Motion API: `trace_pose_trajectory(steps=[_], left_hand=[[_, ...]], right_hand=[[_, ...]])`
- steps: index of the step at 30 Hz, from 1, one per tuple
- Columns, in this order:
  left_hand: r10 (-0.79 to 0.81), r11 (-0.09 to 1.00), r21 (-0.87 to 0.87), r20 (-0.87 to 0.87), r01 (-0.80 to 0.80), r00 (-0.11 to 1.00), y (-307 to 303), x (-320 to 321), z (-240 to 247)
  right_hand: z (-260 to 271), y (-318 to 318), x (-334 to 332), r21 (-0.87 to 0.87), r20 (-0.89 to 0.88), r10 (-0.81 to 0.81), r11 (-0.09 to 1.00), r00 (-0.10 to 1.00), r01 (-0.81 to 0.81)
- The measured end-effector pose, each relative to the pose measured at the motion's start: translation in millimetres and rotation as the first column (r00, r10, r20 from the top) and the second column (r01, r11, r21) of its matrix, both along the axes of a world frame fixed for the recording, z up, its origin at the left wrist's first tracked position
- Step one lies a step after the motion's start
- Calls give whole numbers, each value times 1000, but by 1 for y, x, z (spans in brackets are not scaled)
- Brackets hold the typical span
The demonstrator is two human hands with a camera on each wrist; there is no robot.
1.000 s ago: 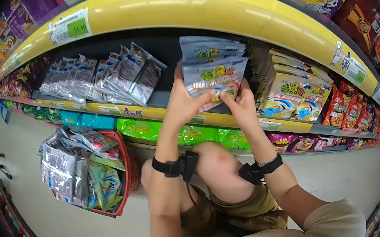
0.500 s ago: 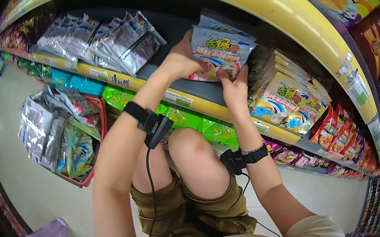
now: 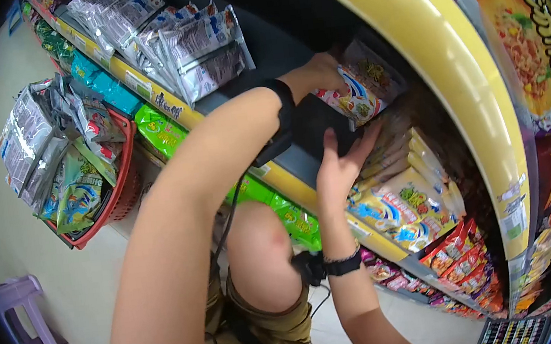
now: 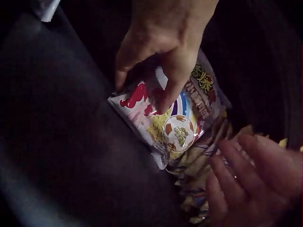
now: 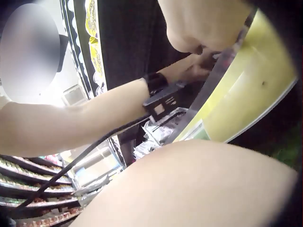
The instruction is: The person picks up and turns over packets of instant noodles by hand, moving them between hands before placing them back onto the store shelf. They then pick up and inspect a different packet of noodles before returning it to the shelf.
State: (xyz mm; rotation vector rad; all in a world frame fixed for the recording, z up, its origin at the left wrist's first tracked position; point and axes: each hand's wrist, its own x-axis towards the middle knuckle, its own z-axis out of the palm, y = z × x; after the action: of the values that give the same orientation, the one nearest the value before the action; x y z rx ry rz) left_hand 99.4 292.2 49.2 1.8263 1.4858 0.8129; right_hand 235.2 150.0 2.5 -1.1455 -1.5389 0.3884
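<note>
Deep on the dark shelf [image 3: 287,126], my left hand [image 3: 323,73] grips a grey-topped snack bag [image 3: 362,97] with a rainbow and ball print. In the left wrist view, the thumb of the left hand [image 4: 163,42] lies across the face of that bag [image 4: 177,132], and the other fingers are partly hidden behind it. My right hand [image 3: 344,167] is off the bag, fingers spread and holding nothing, close beside the yellow-and-white snack bags [image 3: 404,201]. In the left wrist view the right hand [image 4: 255,182] is palm up below the bag.
Silver-backed bags [image 3: 196,45] lean on the shelf to the left. A red basket [image 3: 128,178] filled with bags stands on the floor, with a purple stool [image 3: 32,329] behind it. A yellow shelf edge [image 3: 443,64] curves above the hands. Green packs [image 3: 287,218] sit below.
The bags held in both hands have gone back and right into the shelf. My right hand has let go and opened, while the left still grips. The head view has turned.
</note>
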Motion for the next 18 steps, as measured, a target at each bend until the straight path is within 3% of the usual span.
trace_pose_trajectory(steps=[3,6,9,18], left_hand=[[71,991,113,40,-75,997,2,-2,-4],[119,967,216,76,-133,990,41,26,22],[151,939,290,130,-183,980,33,41,17],[210,845,417,316,-334,925,30,41,10]], right_hand=[[6,-10,-3,-6,-149,134,991,980,-137],[3,-6,2,-74,-229,112,988,967,-132],[3,-3,1,-62,-283,130,986,950,-153],[5,-12,-1,-124,-267,115,980,957,-152]])
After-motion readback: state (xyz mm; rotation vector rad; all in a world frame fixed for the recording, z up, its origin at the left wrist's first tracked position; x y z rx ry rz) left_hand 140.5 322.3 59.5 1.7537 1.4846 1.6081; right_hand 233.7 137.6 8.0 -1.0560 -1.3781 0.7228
